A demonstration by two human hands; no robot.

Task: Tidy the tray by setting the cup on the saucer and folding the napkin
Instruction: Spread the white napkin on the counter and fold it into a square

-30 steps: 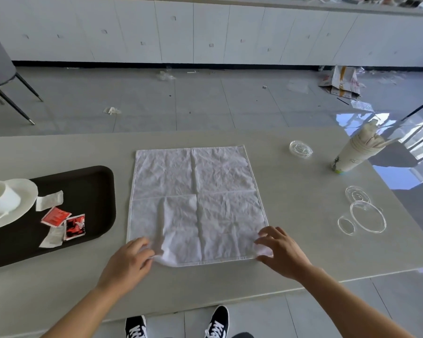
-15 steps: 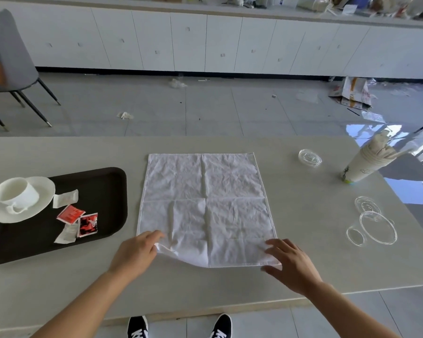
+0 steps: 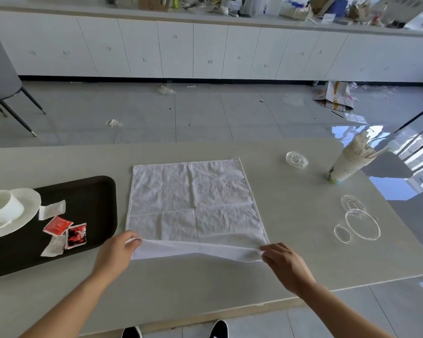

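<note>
A white cloth napkin (image 3: pixel 193 201) lies spread on the grey table, its near edge lifted off the surface. My left hand (image 3: pixel 115 252) pinches the near left corner and my right hand (image 3: pixel 286 264) pinches the near right corner, with the hem stretched between them. A white cup (image 3: pixel 4 207) stands upright on a white saucer (image 3: pixel 27 211) at the left end of a dark tray (image 3: pixel 95 191), left of the napkin.
Several sachets (image 3: pixel 64 228) lie on the tray beside the saucer. Clear plastic lids (image 3: pixel 360 223) and another lid (image 3: pixel 296 160) rest on the table's right side, near a stack of paper cups (image 3: pixel 349 162). The table's front edge runs just below my wrists.
Both hands have closed on the napkin's near corners and raised the near edge off the table. The head view has tilted up.
</note>
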